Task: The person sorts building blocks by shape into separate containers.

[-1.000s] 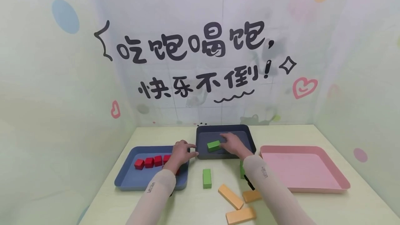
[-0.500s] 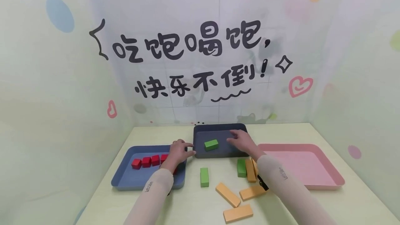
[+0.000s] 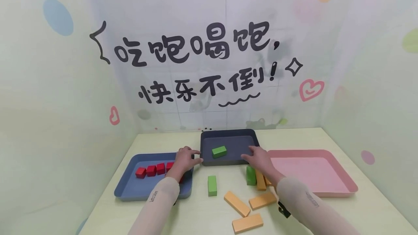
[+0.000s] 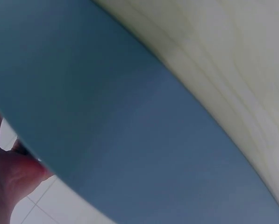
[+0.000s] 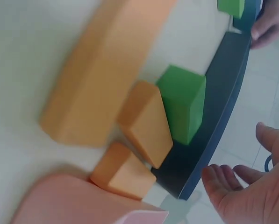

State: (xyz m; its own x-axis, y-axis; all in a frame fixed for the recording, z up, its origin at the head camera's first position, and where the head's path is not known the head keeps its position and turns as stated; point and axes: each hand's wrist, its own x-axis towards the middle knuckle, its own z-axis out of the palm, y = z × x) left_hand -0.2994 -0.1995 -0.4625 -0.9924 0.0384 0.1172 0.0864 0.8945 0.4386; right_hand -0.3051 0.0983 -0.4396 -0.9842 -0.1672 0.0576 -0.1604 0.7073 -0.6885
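A green block (image 3: 219, 151) lies in the dark tray (image 3: 228, 162) at the back centre. My right hand (image 3: 259, 160) hovers at that tray's front right corner, thumb and fingers spread with nothing between them. In the right wrist view the same hand (image 5: 256, 186) appears beyond the tray's wall (image 5: 218, 102). My left hand (image 3: 185, 159) reaches over the blue tray (image 3: 130, 193), its thumb and fingertips right at the dark tray's left edge. Only part of that hand (image 4: 13, 172) shows behind the blue tray's wall (image 4: 144, 126) in the left wrist view.
Several red cubes (image 3: 151, 170) sit in the blue tray, some hidden by my left arm. Two green blocks (image 3: 212, 186) and several orange blocks (image 3: 247, 223) lie on the table before the dark tray. A pink tray (image 3: 313, 173) stands at right.
My right hand has drawn away from the green block in the dark tray, moving right and toward me, leaving the block there. The left hand stays at the tray's left edge.
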